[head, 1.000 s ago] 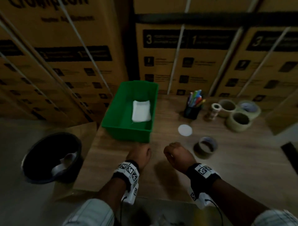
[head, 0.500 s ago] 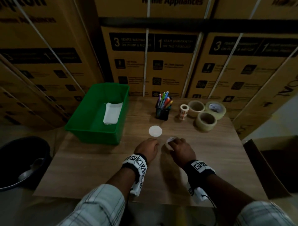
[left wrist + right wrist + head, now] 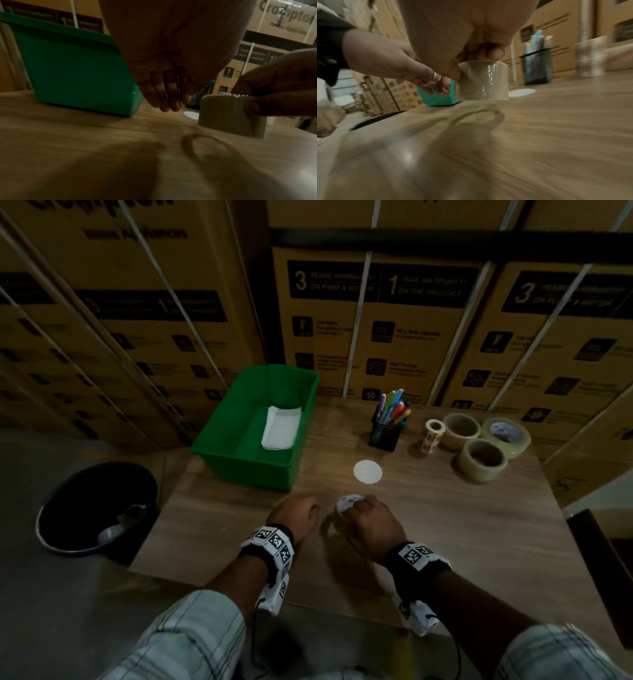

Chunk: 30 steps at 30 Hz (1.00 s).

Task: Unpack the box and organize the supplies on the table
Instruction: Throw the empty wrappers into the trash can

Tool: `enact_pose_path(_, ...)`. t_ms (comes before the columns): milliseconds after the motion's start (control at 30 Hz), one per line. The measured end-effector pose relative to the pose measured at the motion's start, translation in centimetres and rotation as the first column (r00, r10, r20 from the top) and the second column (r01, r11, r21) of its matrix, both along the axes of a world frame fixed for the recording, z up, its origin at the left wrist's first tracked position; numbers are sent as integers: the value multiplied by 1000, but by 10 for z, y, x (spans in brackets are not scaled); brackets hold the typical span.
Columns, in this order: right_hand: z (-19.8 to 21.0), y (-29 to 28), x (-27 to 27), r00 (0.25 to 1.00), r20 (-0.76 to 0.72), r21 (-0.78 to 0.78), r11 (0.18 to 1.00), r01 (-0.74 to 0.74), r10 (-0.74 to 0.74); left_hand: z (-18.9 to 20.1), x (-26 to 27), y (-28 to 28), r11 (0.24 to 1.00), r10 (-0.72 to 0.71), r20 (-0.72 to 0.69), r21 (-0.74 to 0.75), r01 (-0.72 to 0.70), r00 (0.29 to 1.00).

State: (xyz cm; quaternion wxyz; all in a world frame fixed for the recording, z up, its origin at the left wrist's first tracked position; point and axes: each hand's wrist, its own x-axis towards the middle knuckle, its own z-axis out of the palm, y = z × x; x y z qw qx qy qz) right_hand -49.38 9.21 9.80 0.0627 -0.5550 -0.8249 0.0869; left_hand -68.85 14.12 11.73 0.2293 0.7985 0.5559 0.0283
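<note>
My right hand [image 3: 363, 515] grips a clear-brown tape roll [image 3: 340, 517] from above, near the table's front middle. In the right wrist view its fingers [image 3: 489, 52] curl over the tape roll's [image 3: 482, 81] top edge. The roll hangs just above the wooden table [image 3: 445, 542] and casts a ring shadow. My left hand [image 3: 296, 513] hovers close on the roll's left. In the left wrist view its fingers [image 3: 164, 94] hang loosely curled and hold nothing, apart from the roll [image 3: 228, 115].
A green bin [image 3: 239, 463] holding folded white paper [image 3: 281, 428] stands back left. A pen holder [image 3: 385, 434], small sticker roll [image 3: 433, 434] and three tape rolls [image 3: 483, 460] stand back right, a white disc [image 3: 367, 471] mid-table. Black waste bin [image 3: 96, 508] left, cardboard box [image 3: 603, 559] right.
A second ago the tape roll lay on the table to the right of my right hand. That hand has since taken hold of it and lifted it beside my left hand.
</note>
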Motion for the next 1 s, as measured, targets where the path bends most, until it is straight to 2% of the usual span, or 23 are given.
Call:
enact_pose_path(300,0,38,-148,964,-12,32,963,-266,267,4,-158,6,973,227,24,-38,-226,974)
enact_pose_path(467,4,69,-258,951,-75,8,953,-302,301,6,-261,17,948,310,9,-74,-308,951)
enact_pose_path(633,0,107,-366,884,-43,72,884,-462,465,2,-363,25,877,471,-11,-102,-470,882)
enact_pose_path(733,-3,128,-430,885,-16,63,883,-464,466,-3,-421,24,828,554,-3,-96,-552,832)
enact_pose_path(833,-9,144,-485,908,40,-64,908,-415,418,-9,-466,24,789,601,-13,-152,-595,799)
enact_pose_path(1000,-17,158,-536,943,60,-131,940,-316,326,-18,-500,27,771,622,-2,-178,-612,783)
